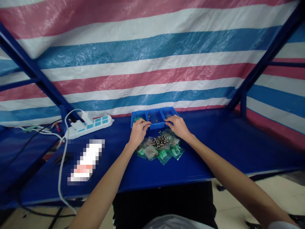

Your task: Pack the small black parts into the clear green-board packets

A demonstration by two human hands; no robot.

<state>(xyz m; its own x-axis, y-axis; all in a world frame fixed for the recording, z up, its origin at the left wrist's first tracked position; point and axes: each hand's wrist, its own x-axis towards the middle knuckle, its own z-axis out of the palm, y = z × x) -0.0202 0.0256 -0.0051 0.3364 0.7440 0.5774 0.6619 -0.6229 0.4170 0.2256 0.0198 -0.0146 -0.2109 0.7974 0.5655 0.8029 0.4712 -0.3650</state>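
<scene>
Rested left hand (138, 129) and right hand (177, 126) on near rim of blue tray (154, 118), fingers curled on it; small bags (159, 149) and metal parts (161, 140) just nearer on table (221, 149).

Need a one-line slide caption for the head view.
Both hands, left hand and right hand, rest at the near edge of a blue compartment tray, above small bagged metal parts on a blue table.

No text, label, brand or number is readable anywhere; the white object on the bench is blurred out
</scene>
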